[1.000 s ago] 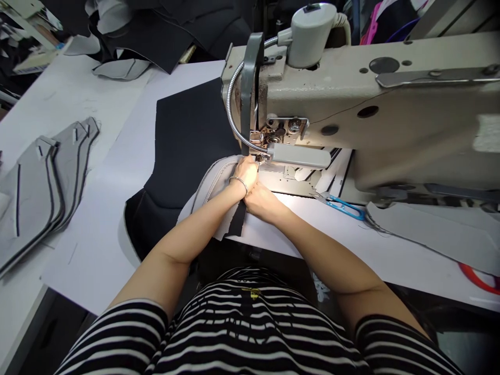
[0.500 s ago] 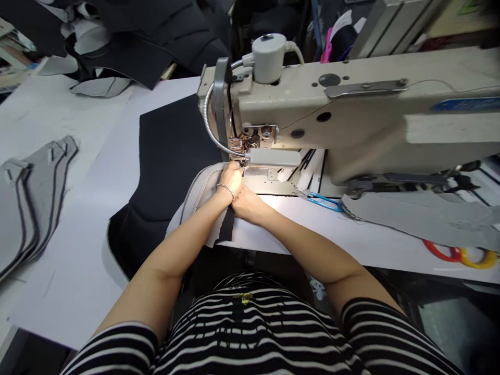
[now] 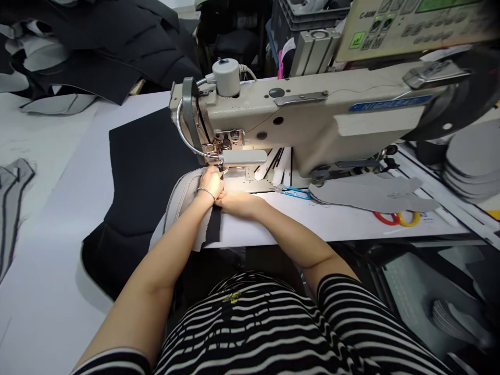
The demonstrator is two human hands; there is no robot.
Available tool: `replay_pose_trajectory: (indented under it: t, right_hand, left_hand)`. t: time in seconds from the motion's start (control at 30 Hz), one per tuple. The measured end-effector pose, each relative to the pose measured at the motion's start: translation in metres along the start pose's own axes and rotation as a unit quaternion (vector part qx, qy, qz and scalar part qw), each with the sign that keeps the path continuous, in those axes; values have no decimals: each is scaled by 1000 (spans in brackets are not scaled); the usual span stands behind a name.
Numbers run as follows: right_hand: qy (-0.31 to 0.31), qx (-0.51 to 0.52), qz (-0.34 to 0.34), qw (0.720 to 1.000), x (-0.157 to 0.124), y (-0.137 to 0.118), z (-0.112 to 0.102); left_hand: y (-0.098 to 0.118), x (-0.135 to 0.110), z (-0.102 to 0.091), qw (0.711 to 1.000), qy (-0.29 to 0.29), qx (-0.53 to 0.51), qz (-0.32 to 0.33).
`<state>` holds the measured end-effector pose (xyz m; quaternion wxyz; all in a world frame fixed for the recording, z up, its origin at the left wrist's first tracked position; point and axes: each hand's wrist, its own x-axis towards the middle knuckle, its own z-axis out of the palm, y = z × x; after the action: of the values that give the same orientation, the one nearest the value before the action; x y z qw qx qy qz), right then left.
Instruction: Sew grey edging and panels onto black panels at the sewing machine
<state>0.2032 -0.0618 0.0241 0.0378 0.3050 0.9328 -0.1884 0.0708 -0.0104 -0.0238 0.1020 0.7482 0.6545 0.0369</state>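
Note:
My left hand (image 3: pixel 211 181), with a bracelet at the wrist, is closed on the edge of a light grey fabric piece (image 3: pixel 186 188) just in front of the needle area of the sewing machine (image 3: pixel 312 112). Right behind it, my right hand (image 3: pixel 237 203) is closed at the edge of a black fabric strip (image 3: pixel 213 225) that hangs along the grey piece. Its fingertips are partly hidden by the left wrist. A large black fabric panel (image 3: pixel 136 166) joins the work on the left. The machine's lamp (image 3: pixel 244 157) lights both hands.
Blue thread snips (image 3: pixel 295 192) lie right of my hands, beside grey fabric pieces (image 3: pixel 367 191). Scissors with red and yellow handles (image 3: pixel 408 217) are partly under those pieces. More cut pieces (image 3: pixel 13 208) lie far left. A control panel (image 3: pixel 417 28) stands behind the machine.
The view has swung to the right, bringing the control panel and handwheel into sight. My right hand has drawn slightly back from the needle area; my left stays on the grey fabric.

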Motion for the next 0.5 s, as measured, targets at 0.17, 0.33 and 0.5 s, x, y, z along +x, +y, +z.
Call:
replay_pose_trajectory:
  t: [0.17,0.33,0.5]
  right_hand:
    - [130,7,413,902,-61,31,-27]
    - [162,-6,575,802,-87,65,-5]
    - [136,-10,569,811,-80,76,11]
  left_hand:
    - [5,-4,-2,1000,3,2,14]
    - [8,-6,2,1000,19,11,18]
    - [9,-9,1,999,15,35,25]
